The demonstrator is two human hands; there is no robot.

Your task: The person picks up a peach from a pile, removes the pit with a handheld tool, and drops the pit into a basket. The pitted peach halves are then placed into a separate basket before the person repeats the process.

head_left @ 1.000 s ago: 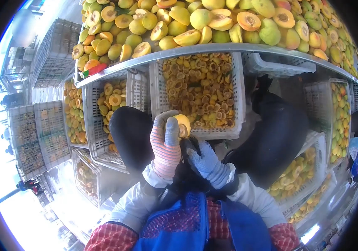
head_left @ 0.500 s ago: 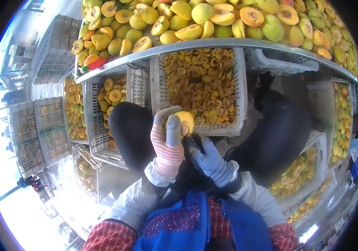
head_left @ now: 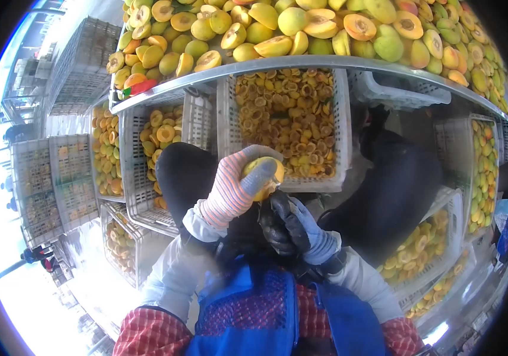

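My left hand (head_left: 233, 190), in a striped knit glove, is wrapped round a yellow fruit half (head_left: 264, 177) in front of my chest. Just right of and below it is my right hand (head_left: 295, 228), in a blue and black glove, with its fingers curled near the fruit's lower edge. Whatever those fingers hold is too dark to make out. Beyond both hands stands a white crate (head_left: 343, 136) of cut, hollowed fruit pieces (head_left: 289, 113).
A metal-edged table (head_left: 230, 68) heaped with whole and halved fruit (head_left: 292, 21) spans the top. Fruit crates stand at left (head_left: 132, 160) and right (head_left: 459, 219). My dark-clothed knees flank the hands. Crates are stacked at far left (head_left: 81, 65).
My left hand has turned and tilted rightward over the fruit, covering more of it. My right hand has rotated, its dark fingertips now curled and pointing more downward.
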